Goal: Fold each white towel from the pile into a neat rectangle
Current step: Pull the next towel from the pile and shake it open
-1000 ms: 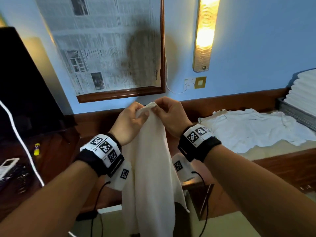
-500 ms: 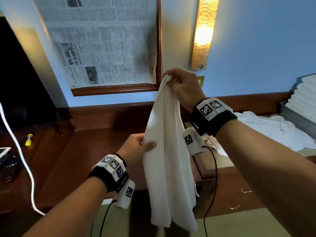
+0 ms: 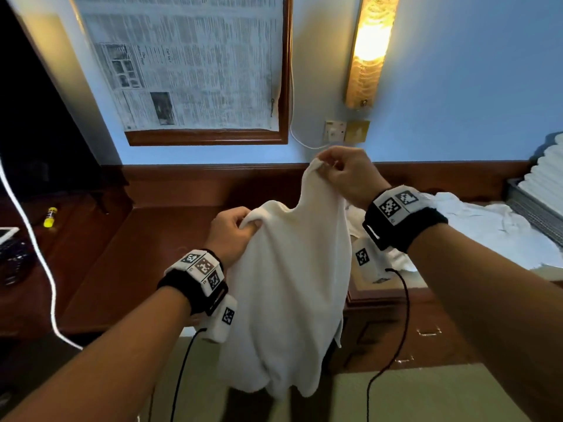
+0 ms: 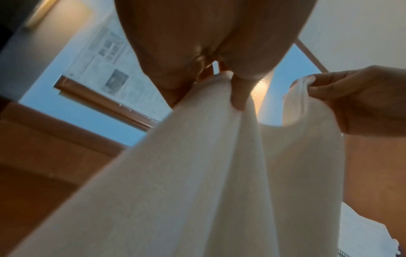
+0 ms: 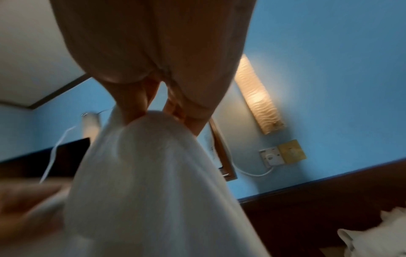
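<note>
A white towel hangs in the air in front of me, its lower end drooping below the desk edge. My right hand pinches its top corner, the higher of the two grips. My left hand grips the upper edge lower down and to the left, thumb over the cloth. In the left wrist view the towel falls from my left hand, with the right hand pinching its corner beside it. The right wrist view shows the towel under my right hand. A loose pile of white towels lies on the right.
A dark wooden desk spreads below the towel, against a blue wall. A stack of folded towels sits in a tray at the far right. A white cable and a yellow tube lie at the left. A lit wall lamp hangs above.
My left hand slid along the towel's edge and now grips it up near the top, spreading the cloth wider. The right hand came down somewhat, still pinching its corner.
</note>
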The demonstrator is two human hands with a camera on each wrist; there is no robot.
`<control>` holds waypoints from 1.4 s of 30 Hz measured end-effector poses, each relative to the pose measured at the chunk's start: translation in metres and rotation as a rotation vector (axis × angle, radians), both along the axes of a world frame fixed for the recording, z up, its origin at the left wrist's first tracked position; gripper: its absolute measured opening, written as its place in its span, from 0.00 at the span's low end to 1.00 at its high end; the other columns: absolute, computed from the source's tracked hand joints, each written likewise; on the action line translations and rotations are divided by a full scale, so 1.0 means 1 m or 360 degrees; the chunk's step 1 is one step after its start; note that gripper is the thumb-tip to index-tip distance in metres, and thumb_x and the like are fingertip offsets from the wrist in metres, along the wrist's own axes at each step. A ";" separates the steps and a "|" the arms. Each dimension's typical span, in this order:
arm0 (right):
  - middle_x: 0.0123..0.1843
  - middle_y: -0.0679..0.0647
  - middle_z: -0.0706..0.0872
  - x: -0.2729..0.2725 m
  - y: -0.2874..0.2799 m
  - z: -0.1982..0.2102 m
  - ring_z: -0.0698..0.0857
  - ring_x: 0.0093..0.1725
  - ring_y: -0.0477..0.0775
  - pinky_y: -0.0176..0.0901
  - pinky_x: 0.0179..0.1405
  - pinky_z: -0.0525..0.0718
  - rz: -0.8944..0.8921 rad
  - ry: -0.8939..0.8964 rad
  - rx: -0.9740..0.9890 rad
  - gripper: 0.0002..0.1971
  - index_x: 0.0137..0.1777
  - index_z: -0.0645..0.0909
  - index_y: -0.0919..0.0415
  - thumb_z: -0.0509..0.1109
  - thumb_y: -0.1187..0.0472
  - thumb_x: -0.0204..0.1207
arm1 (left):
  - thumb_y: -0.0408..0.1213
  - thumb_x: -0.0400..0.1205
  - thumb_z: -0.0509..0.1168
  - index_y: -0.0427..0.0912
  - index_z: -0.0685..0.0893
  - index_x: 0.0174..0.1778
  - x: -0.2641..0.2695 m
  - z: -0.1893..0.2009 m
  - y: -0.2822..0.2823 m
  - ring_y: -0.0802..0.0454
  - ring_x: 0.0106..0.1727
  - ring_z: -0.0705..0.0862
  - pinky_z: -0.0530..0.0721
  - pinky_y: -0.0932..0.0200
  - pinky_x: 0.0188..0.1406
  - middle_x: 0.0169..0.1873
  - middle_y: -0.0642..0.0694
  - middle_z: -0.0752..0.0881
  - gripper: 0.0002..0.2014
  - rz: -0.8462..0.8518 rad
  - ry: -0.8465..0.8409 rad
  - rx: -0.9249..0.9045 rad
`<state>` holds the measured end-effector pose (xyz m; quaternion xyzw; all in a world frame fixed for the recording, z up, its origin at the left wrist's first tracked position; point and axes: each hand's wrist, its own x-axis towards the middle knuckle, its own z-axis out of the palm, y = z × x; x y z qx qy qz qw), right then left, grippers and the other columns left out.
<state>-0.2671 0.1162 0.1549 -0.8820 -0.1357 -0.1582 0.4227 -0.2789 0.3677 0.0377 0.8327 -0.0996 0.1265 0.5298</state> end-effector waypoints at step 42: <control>0.73 0.62 0.82 -0.004 0.075 -0.109 0.80 0.68 0.69 0.51 0.67 0.78 -0.0823 0.0521 -0.0587 0.16 0.60 0.90 0.53 0.66 0.66 0.77 | 0.18 0.75 0.66 0.58 0.81 0.40 -0.074 -0.036 0.251 0.56 0.42 0.79 0.77 0.64 0.45 0.45 0.48 0.78 0.23 -0.0242 0.0298 0.0498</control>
